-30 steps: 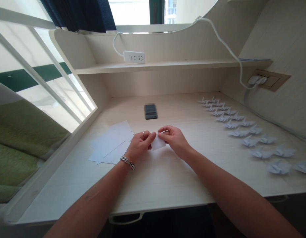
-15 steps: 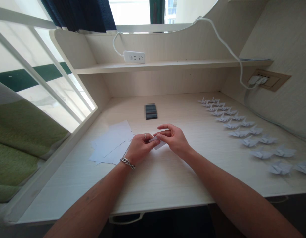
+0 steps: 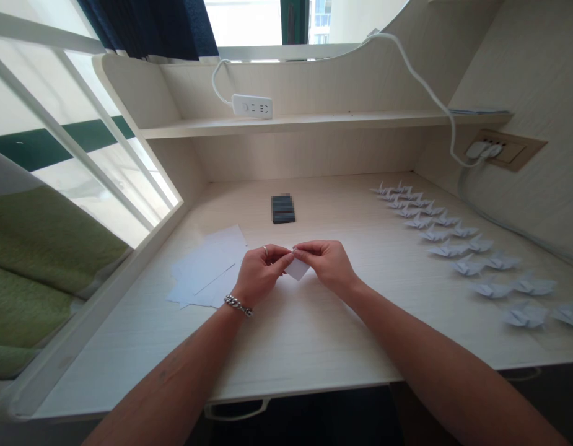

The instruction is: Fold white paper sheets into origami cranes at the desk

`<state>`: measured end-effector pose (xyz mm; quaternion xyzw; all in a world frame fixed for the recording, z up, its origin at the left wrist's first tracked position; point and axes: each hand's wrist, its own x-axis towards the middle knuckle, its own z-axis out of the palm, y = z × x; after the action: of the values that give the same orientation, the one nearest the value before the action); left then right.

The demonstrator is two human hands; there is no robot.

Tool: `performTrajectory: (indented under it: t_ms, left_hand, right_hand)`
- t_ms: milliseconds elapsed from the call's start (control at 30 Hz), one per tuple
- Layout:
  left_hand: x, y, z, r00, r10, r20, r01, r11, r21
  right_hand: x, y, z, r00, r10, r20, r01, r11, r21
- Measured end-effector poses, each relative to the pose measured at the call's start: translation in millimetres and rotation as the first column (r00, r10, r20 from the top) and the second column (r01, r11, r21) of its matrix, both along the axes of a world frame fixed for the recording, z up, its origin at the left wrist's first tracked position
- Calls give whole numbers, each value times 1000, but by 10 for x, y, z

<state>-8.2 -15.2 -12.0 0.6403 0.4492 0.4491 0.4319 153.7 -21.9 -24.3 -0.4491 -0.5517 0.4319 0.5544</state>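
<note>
Between my two hands is a small folded piece of white paper (image 3: 298, 269), one corner hanging down toward me. My left hand (image 3: 262, 270), with a ring and a chain bracelet, pinches its upper left edge. From the other side my right hand (image 3: 330, 263) pinches the top corner, thumb and index finger meeting the left ones. The fingertips hide the paper's upper part. Loose white paper sheets (image 3: 212, 263) lie overlapping just left of my left hand. Folded paper cranes (image 3: 448, 249) stand in two rows along the desk's right side.
A dark, blurred-out flat object (image 3: 283, 209) lies beyond my hands. On the shelf (image 3: 314, 122) at the back stands a white power strip (image 3: 252, 106). Its cable (image 3: 420, 77) runs to a wall socket (image 3: 507, 150) at right. White rails (image 3: 77, 145) border the desk's left side.
My right fingers, raised and spread a moment ago, have curled in to pinch the paper's top corner. The paper has turned so that its flat face and lower corner show.
</note>
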Motion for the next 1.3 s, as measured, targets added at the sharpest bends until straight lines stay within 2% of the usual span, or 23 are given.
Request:
performTrajectory:
  t_ms: [367,567,833,967,1067,1167,1233,1300]
  left_hand:
    - [-27,33,-5,999,6,40,-5,1000,-25]
    - [-23,43,-12,997,0,76,5,998,-61]
    - [-22,55,-37,998,-31,63,36,997,-74]
    - [-6,53,-41,1000,4,17,-4,1000,-25]
    - [12,58,-35,996,94,-13,-93,995,24]
    - [33,65,-61,991,133,9,-133,991,13]
    - [57,65,-103,988,152,11,-152,988,20]
    - [88,60,-153,978,206,-17,-205,976,72]
  right_hand:
    - [-18,-33,-2,990,42,136,-54,995,86]
    - [-7,-48,15,970,3,244,-39,988,146]
    - [-21,-79,46,958,10,286,-55,988,147]
    - [-46,-65,23,987,41,155,-56,994,91]
    - [-60,-40,4,999,47,-24,-48,997,-60]
    - [-82,-26,-1,985,61,-164,-96,972,-214]
    - [-110,-27,-2,973,56,-223,-112,962,-247]
    - [-146,-38,-1,968,33,-249,-91,970,-226]
